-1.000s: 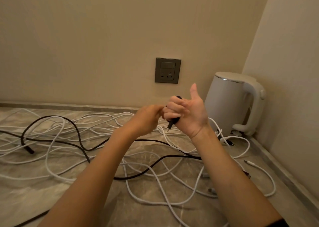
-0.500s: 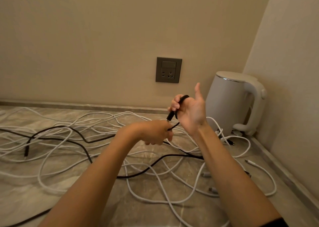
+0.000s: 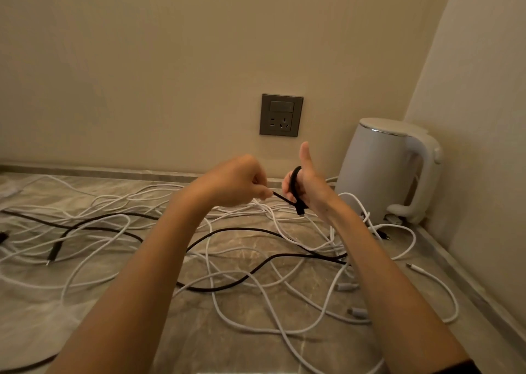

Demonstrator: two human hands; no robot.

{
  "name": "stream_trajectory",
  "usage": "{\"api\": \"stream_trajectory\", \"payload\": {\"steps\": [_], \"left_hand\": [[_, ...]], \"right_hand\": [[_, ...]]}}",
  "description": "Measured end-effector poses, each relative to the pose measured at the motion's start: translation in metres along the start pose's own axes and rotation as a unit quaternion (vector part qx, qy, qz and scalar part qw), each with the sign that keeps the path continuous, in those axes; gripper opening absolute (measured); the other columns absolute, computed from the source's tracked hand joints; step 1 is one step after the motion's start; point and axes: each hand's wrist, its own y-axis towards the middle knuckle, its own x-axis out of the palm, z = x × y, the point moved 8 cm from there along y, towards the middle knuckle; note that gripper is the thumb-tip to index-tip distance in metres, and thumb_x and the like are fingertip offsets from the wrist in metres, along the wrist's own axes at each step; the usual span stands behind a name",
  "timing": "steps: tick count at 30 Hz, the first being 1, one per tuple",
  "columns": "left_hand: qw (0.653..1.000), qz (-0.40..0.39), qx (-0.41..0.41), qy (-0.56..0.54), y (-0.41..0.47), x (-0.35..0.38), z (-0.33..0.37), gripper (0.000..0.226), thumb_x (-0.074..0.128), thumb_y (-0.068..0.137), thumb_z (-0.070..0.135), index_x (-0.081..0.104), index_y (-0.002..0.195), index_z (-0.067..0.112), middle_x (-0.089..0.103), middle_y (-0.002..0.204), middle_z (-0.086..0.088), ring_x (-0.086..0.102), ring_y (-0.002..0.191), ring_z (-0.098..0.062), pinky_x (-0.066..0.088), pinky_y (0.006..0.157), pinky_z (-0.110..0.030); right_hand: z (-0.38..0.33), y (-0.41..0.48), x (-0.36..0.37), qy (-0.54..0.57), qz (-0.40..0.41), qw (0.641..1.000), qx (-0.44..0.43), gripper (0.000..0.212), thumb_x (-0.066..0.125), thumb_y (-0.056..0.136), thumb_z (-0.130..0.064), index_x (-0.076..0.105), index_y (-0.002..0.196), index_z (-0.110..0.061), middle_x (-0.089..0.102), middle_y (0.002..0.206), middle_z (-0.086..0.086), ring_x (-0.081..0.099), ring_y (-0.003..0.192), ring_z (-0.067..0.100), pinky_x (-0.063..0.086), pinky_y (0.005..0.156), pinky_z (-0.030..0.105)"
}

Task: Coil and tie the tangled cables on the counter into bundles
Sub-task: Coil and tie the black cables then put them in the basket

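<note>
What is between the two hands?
A short stretch of black cable runs from the left hand to the right hand, seen in the head view.

Single view from head height, looking forward and down over the counter (image 3: 42, 316) toward the wall (image 3: 170, 60) and its socket (image 3: 281, 115), close in; far left edge seemingly warped.

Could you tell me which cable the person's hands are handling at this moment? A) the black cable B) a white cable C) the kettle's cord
A: the black cable loops round the right hand, and the left hand pinches its strand.
</note>
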Motion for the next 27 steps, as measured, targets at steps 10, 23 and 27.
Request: {"api": "stream_trajectory", "payload": {"steps": [10, 23, 27], "left_hand": [[0.98, 0.194, 0.042, -0.029, -0.001, -0.026, 0.002, 0.019, 0.058, 0.089, 0.029, 0.069, 0.085, 0.015, 0.056, 0.058, 0.006, 0.048, 0.053, -0.006, 0.043, 0.062, -0.028], [0.954, 0.136, 0.001, -0.268, 0.01, 0.004, -0.004, 0.033, 0.04, 0.099, 0.024, 0.059, 0.074, 0.016, 0.059, 0.062, -0.005, 0.058, 0.057, -0.022, 0.053, 0.058, -0.032], [0.924, 0.044, -0.035, -0.379, 0.009, 0.025, -0.001, 0.039, 0.029, 0.101, 0.034, 0.058, 0.08, 0.02, 0.062, 0.065, -0.003, 0.06, 0.051, -0.018, 0.053, 0.049, -0.027]], "right_hand": [[-0.001, -0.01, 0.028, 0.058, -0.161, 0.985, 0.037, 0.084, -0.006, 0.08, -0.076, 0.037, 0.051, -0.01, 0.032, 0.044, 0.001, 0.027, 0.043, 0.014, 0.03, 0.048, 0.026], [-0.029, -0.019, 0.053, 0.409, -0.326, 0.852, -0.025, 0.078, 0.005, 0.075, -0.082, 0.036, 0.035, -0.022, 0.029, 0.029, -0.008, 0.017, 0.029, 0.007, 0.021, 0.031, 0.01], [-0.039, -0.024, 0.057, 0.479, -0.378, 0.79, -0.066, 0.078, 0.009, 0.074, -0.083, 0.033, 0.041, -0.016, 0.026, 0.035, -0.002, 0.024, 0.032, 0.01, 0.025, 0.035, 0.014]]}}
